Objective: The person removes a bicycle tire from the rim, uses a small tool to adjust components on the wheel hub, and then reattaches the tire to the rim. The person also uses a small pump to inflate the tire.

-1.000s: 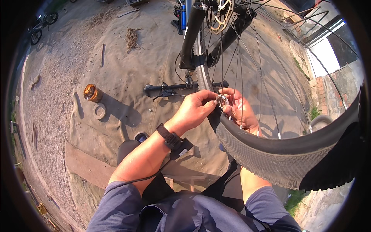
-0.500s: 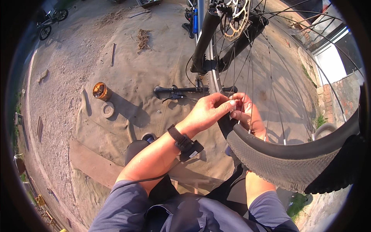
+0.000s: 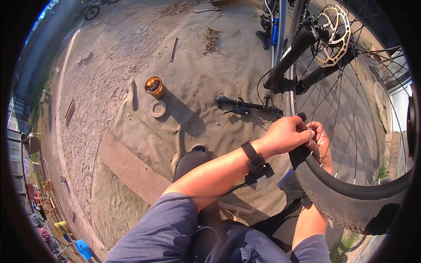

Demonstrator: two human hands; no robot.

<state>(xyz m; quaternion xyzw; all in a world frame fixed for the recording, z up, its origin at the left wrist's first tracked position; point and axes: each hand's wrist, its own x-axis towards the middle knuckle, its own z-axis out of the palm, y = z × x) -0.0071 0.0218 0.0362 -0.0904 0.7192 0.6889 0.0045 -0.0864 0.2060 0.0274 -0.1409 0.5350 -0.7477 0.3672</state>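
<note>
Tyre [image 3: 329, 195] has swung out to four o'clock in view, but left hand [image 3: 284, 136] and right hand [image 3: 322, 142] are still bunched together at three, same fiddly work, shiny bit now hidden so I can't tell what's clamped.

Sunlit gravel [image 3: 103, 63], a brown groundsheet [image 3: 234, 65] and grass [image 3: 347, 242] show an outdoor yard.

One camera on the person's head looks down over the grey-blue shirt [image 3: 153, 230], with the left hand [image 3: 284, 137] and right hand [image 3: 322, 143] close by, the bike wheel [image 3: 335, 198] near on the right, and the ground [image 3: 103, 83] farther below.
</note>
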